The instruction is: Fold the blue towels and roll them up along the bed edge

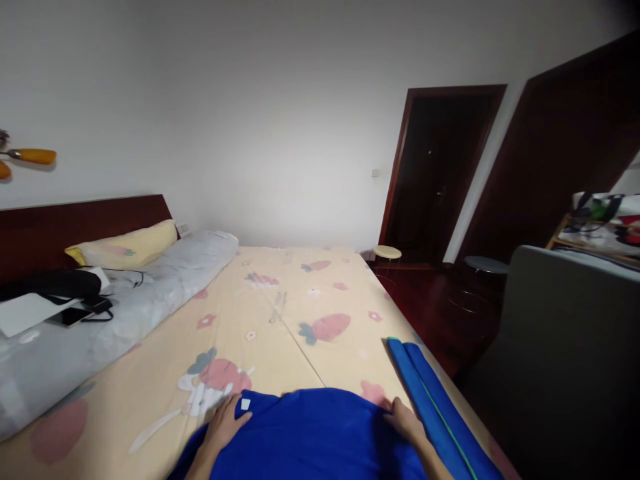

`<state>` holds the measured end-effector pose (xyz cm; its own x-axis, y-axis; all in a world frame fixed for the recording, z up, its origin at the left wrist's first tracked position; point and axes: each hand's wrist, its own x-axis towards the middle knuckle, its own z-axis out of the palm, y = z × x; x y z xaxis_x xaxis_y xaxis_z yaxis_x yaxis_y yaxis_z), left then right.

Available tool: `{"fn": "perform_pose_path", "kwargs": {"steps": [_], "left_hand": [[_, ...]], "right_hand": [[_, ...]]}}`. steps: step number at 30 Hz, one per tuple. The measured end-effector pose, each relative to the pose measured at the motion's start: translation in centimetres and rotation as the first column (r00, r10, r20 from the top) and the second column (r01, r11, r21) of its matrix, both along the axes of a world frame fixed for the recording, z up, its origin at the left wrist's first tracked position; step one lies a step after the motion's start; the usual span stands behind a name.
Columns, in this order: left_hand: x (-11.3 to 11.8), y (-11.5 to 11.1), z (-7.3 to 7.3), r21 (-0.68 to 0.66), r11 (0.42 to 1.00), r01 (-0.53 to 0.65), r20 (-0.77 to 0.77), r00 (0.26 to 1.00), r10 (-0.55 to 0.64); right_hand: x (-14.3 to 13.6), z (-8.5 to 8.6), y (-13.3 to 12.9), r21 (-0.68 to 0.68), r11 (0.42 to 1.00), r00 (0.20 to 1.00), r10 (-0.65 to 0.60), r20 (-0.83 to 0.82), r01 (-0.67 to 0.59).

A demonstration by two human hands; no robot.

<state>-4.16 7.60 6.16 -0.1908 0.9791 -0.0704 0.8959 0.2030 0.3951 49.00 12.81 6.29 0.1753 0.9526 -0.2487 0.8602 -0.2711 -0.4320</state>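
A blue cloth (310,433) lies spread on the bed at the bottom centre, with a small white tag (245,404) near its upper left corner. My left hand (226,423) rests at that corner, thumb apart from the fingers and lying on the fabric. At the upper right edge of the cloth, my right hand (404,421) has its fingers and thumb closed on the fabric. Just right of it lies a long folded blue cloth (425,387) with a green edge.
The bed's sheet (280,300) has carrot prints. Along the left lie a grey quilt (165,287), a yellow pillow (125,247), a phone (74,316) and cables. Two stools, one pale (387,252) and one dark (486,265), and a grey panel (565,320) stand at the right.
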Motion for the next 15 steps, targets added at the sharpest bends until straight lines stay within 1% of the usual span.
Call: {"fn": "perform_pose_path", "kwargs": {"steps": [3,5,7,10,15], "left_hand": [[0.3,-0.5,-0.4,0.004,1.0,0.025,0.031,0.999,-0.025],[-0.5,-0.9,-0.2,0.04,0.999,0.034,0.062,0.997,-0.037],[-1.9,-1.0,0.2,0.075,0.997,0.019,0.101,0.995,-0.027],[-4.5,0.1,1.1,0.093,0.994,-0.058,0.163,0.986,0.042],[-8.5,2.9,2.8,0.087,0.971,-0.223,0.24,0.951,0.196]], "right_hand": [[0.0,0.4,0.0,-0.028,0.998,0.998,0.058,-0.04,-0.059],[0.4,0.9,-0.2,-0.025,0.993,0.989,0.108,-0.104,-0.111],[1.0,1.5,-0.2,-0.011,0.986,0.969,0.161,-0.189,-0.166],[1.8,2.4,-0.1,-0.009,0.977,0.926,0.2,-0.321,-0.214],[2.1,3.3,0.3,-0.094,0.971,0.875,0.153,-0.459,-0.219]]}}
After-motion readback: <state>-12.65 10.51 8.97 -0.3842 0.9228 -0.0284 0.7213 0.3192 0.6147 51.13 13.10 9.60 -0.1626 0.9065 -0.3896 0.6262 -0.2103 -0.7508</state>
